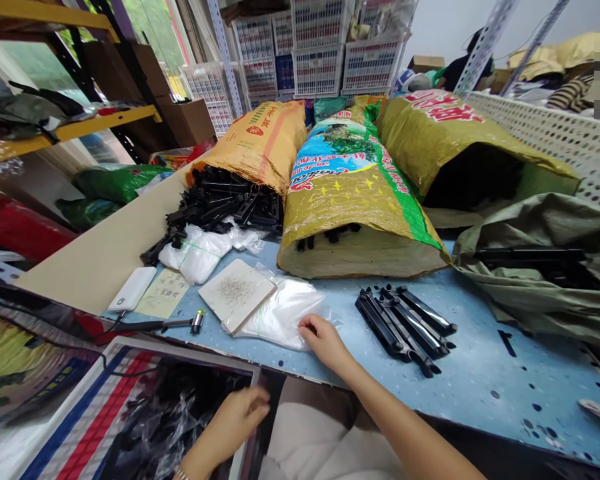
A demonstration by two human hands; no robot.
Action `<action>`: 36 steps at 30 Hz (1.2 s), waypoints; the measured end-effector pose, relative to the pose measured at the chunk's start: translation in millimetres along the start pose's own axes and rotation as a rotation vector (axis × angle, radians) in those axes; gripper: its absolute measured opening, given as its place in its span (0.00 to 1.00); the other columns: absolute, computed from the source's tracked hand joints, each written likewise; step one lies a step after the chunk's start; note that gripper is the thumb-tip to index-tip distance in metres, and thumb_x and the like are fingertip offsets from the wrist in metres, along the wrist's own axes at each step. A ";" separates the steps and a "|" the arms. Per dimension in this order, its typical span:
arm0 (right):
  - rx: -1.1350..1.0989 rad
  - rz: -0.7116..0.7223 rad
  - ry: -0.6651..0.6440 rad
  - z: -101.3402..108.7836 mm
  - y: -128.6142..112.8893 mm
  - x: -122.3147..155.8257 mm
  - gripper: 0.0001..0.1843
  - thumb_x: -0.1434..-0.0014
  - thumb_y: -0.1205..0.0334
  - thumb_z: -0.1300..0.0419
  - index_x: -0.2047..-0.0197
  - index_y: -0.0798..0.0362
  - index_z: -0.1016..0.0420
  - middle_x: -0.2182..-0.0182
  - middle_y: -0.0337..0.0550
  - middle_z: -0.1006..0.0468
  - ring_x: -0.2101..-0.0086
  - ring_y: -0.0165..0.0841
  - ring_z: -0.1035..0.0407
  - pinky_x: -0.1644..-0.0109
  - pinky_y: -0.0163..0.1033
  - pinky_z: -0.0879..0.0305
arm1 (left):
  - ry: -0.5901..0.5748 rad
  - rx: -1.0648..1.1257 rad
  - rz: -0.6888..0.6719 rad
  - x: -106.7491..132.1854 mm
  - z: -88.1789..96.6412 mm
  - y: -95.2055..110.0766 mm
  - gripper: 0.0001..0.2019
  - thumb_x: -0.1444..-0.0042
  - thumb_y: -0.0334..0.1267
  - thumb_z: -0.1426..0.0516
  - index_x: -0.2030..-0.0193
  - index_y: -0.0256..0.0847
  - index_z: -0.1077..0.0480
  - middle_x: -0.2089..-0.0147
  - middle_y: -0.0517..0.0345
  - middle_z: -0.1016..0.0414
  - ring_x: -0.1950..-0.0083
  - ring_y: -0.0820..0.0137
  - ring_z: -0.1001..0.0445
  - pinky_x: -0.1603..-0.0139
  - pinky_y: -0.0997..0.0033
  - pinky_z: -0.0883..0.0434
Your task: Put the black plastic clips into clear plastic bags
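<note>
A stack of clear plastic bags (285, 313) lies on the blue tabletop, partly under a square white tile (237, 293) with a speckled patch. The bent fingers of my right hand (325, 341) pinch the right edge of that stack. My left hand (240, 417), slightly blurred, is above the rim of a striped bin (125, 413) that holds black parts and clear plastic. Its fingers are loosely apart and I see nothing between them. Several long black plastic parts (405, 327) lie side by side to the right of my right hand.
Behind stand an orange sack (260, 143) spilling black parts, a gold and green sack (350, 200) and another gold sack (430, 133). A grey-green sack (530, 287) sits at right. A hammer (180, 323), white device (133, 289) and paper note (163, 293) lie left.
</note>
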State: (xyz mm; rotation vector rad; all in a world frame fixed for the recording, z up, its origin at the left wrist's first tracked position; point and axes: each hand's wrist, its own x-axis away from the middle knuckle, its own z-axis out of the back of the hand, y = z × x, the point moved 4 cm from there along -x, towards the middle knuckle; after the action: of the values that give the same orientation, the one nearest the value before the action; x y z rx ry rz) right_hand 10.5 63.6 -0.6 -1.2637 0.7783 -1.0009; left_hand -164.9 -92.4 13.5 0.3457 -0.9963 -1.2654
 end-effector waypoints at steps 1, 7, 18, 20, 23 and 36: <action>-0.041 -0.011 -0.002 -5.3 -0.6 -2.9 0.03 0.50 0.62 0.41 0.72 0.52 0.29 0.75 0.35 0.30 0.71 0.31 0.38 0.64 0.36 0.43 | 0.088 0.132 -0.056 -16.7 3.9 21.4 0.09 0.49 0.43 0.45 0.66 0.41 0.28 0.72 0.59 0.26 0.68 0.68 0.29 0.65 0.72 0.33; -0.332 -0.124 -0.003 -12.6 -7.7 -11.4 0.14 0.49 0.50 0.40 0.68 0.53 0.32 0.79 0.34 0.32 0.78 0.28 0.39 0.72 0.35 0.41 | 0.379 0.515 -0.110 -84.0 -3.2 85.4 0.20 0.63 0.39 0.33 0.63 0.40 0.34 0.67 0.57 0.26 0.67 0.67 0.27 0.65 0.69 0.31; -0.065 0.065 -0.054 15.4 -33.0 11.8 0.12 0.51 0.53 0.35 0.67 0.51 0.26 0.67 0.40 0.27 0.64 0.34 0.34 0.59 0.39 0.39 | 0.390 1.017 -0.071 -105.7 -4.4 71.5 0.18 0.58 0.50 0.35 0.76 0.38 0.35 0.81 0.67 0.35 0.79 0.78 0.38 0.76 0.78 0.39; -0.087 0.018 -0.053 13.4 -30.0 14.8 0.12 0.49 0.52 0.37 0.71 0.52 0.28 0.75 0.36 0.30 0.71 0.31 0.37 0.65 0.37 0.42 | 0.378 1.076 -0.070 -107.8 -5.7 77.8 0.20 0.57 0.52 0.36 0.73 0.38 0.36 0.79 0.66 0.34 0.78 0.78 0.36 0.75 0.78 0.37; -0.373 -0.152 0.021 13.6 -20.7 14.7 0.17 0.51 0.47 0.36 0.73 0.53 0.31 0.81 0.32 0.36 0.77 0.27 0.42 0.72 0.34 0.46 | 0.337 1.200 -0.062 -110.8 -10.3 87.5 0.21 0.58 0.51 0.35 0.67 0.39 0.36 0.74 0.62 0.29 0.74 0.75 0.30 0.71 0.75 0.32; -0.563 -0.207 0.153 25.0 -16.1 18.3 0.20 0.57 0.45 0.32 0.72 0.53 0.30 0.80 0.32 0.36 0.78 0.26 0.44 0.74 0.32 0.45 | 0.480 0.620 -0.299 -100.6 -12.2 101.3 0.09 0.51 0.43 0.39 0.68 0.40 0.23 0.63 0.53 0.25 0.56 0.63 0.28 0.51 0.65 0.33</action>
State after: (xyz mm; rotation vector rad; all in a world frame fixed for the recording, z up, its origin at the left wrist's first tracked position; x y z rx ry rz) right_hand 37.5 56.4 20.4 -1.7923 1.1145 -1.0925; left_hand -88.7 27.0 35.3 1.2562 -0.9150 -1.0302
